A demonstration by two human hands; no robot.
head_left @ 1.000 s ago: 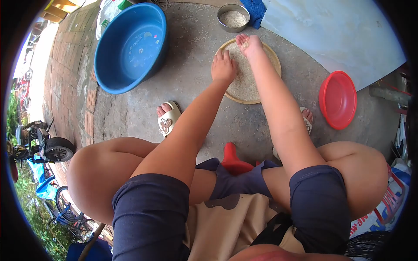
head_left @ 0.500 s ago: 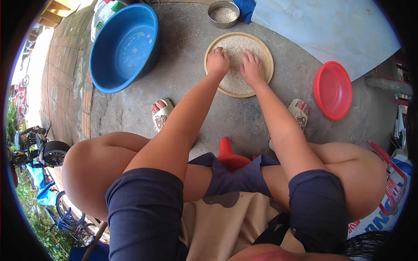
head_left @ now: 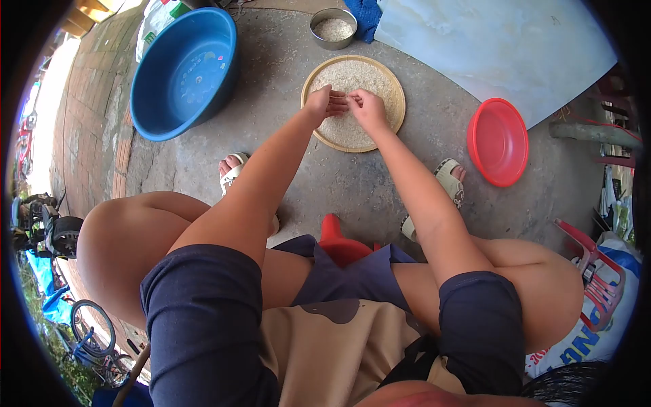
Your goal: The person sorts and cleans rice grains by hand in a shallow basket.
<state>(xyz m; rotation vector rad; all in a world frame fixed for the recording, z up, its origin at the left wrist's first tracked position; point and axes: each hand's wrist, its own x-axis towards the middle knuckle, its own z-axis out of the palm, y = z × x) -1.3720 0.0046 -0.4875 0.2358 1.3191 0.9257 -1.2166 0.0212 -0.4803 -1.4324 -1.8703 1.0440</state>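
A round woven tray (head_left: 400, 108) with a tan rim lies on the concrete floor, spread with pale grain (head_left: 349, 132) that looks like rice. Over it, my left hand (head_left: 324, 103) is open, its palm turned inward and its fingers stretched to the right. My right hand (head_left: 367, 108) meets those fingertips, thumb and fingers pinched together. Whatever the pinch may hold is too small to make out. Behind the tray stands a metal bowl (head_left: 325, 42) containing more of the pale grain.
A big blue basin (head_left: 146, 102) stands at the left, a red basin (head_left: 478, 146) at the right. A pale sheet (head_left: 495, 54) covers the floor at the back right. My sandalled feet flank the tray, and a red stool (head_left: 332, 227) is under me.
Both hands were apart with fingers down on the grain. Now they are brought together above it, the left palm turned inward and the right fingers pinched. The whole view has shifted slightly.
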